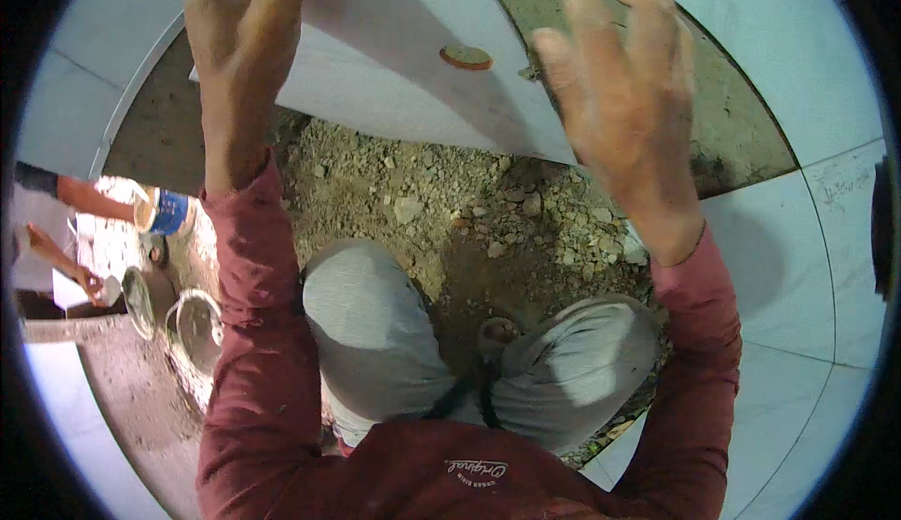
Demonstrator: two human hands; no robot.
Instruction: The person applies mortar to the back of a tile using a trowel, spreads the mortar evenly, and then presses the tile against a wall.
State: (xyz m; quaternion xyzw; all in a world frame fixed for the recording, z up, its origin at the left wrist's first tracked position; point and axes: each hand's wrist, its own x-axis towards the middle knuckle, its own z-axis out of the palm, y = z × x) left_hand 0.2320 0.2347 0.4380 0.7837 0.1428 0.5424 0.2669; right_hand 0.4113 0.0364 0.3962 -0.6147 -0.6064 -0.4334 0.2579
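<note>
A white floor tile [394,88] with a small round hole [466,57] through it lies ahead of me, its near edge over rubble. The hole's rim is reddish brown, and grey-green mortar shows inside. Over the tile's left part is my left hand [246,27]; its fingertips run past the top of the picture, so their grip is hidden. My right hand [624,79] is over the tile's right edge and the mortar strip [741,112], slightly blurred, fingers spread and holding nothing. Whether it touches the tile I cannot tell.
Laid white tiles [774,248] run along the right and far sides. Broken stone and soil [450,201] lie before my knees. At left, another person's arms [94,199] reach in near a blue-and-white bucket [169,212] and mortar pails [197,328].
</note>
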